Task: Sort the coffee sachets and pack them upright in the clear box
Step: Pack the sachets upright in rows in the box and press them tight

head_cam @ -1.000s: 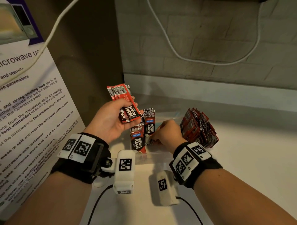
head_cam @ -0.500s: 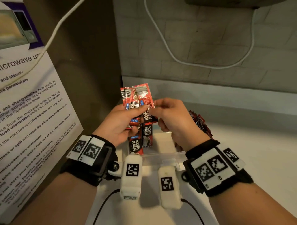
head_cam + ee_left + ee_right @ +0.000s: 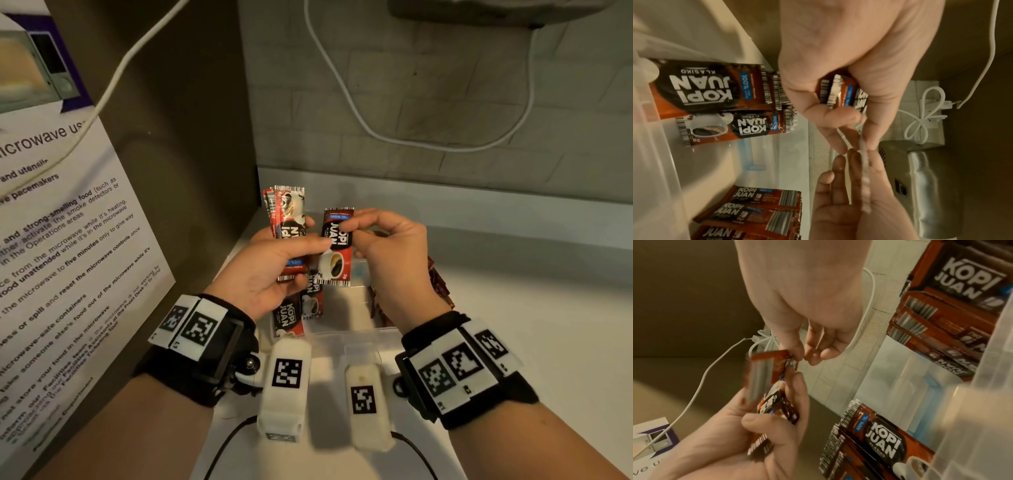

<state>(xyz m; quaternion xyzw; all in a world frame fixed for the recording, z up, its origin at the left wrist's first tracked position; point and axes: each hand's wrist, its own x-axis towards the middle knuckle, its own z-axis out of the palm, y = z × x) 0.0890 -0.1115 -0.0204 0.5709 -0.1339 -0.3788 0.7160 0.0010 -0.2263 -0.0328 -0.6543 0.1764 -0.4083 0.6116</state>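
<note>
- Left hand (image 3: 263,270) clutching a sachet stack (image 3: 289,219); right hand (image 3: 383,246) pinching 1 sachet (image 3: 337,246).
- Could slip upside-down into clear box (image 3: 349,334) through the light fingertip pinch.

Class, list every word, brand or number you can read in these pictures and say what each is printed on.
"KOPI JUAN" on the sachet pinched by the right hand.
"KLASIKO", "100%", "2g" on the boxed sachets.
"five minutes", "strong-smelling food", "pacemakers" on the notice; its bottom lines are too blurred.
Bundle in the left hand: brand partly hidden.
Wrist tags: patterns, no words.
</note>
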